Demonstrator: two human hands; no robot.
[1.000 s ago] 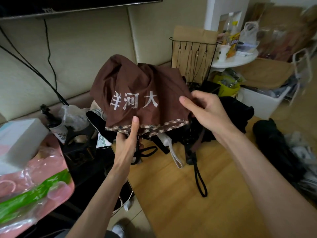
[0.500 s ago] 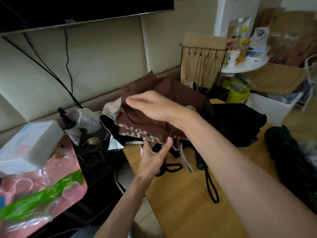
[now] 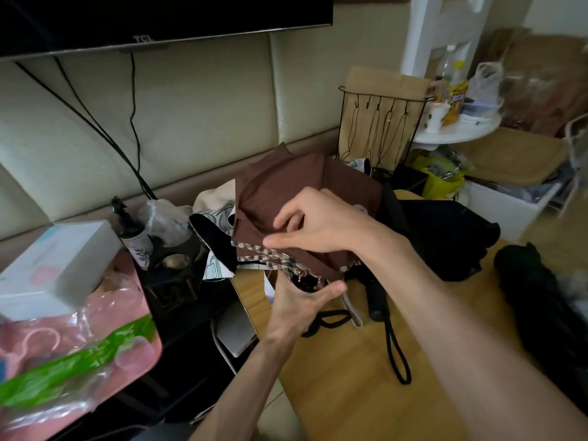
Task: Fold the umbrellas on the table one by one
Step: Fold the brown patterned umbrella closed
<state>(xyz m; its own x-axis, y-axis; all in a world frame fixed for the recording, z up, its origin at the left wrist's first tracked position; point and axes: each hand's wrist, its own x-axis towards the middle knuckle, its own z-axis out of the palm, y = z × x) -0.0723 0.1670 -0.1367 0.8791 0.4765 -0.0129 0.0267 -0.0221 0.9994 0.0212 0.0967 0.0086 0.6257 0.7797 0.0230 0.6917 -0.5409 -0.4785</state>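
A brown umbrella [image 3: 286, 183] with a checked hem is held above the far left corner of the wooden table [image 3: 366, 377]. My left hand [image 3: 299, 303] grips its lower end from beneath, where the rib tips gather. My right hand [image 3: 321, 224] lies across the canopy from above, fingers curled and pinching a fold of brown cloth. A black umbrella [image 3: 445, 230] lies loose behind it, its handle and strap [image 3: 394, 354] trailing onto the table. Another black umbrella [image 3: 534, 297] sits rolled at the right edge. A cream patterned umbrella [image 3: 216, 205] peeks out at the left.
A black wire rack [image 3: 381, 128] and a white round stand [image 3: 458, 132] crowd the back right. To the left sit a white box [image 3: 54, 262], a pink plastic pack [image 3: 70, 354] and a dark bottle [image 3: 130, 227]. A TV [image 3: 159, 17] hangs above, cables trailing down.
The brown canopy, spread wide with its white lettering showing, has been gathered inwards. My right hand swung from its right edge across the top; my left hand dropped under the rib ends.
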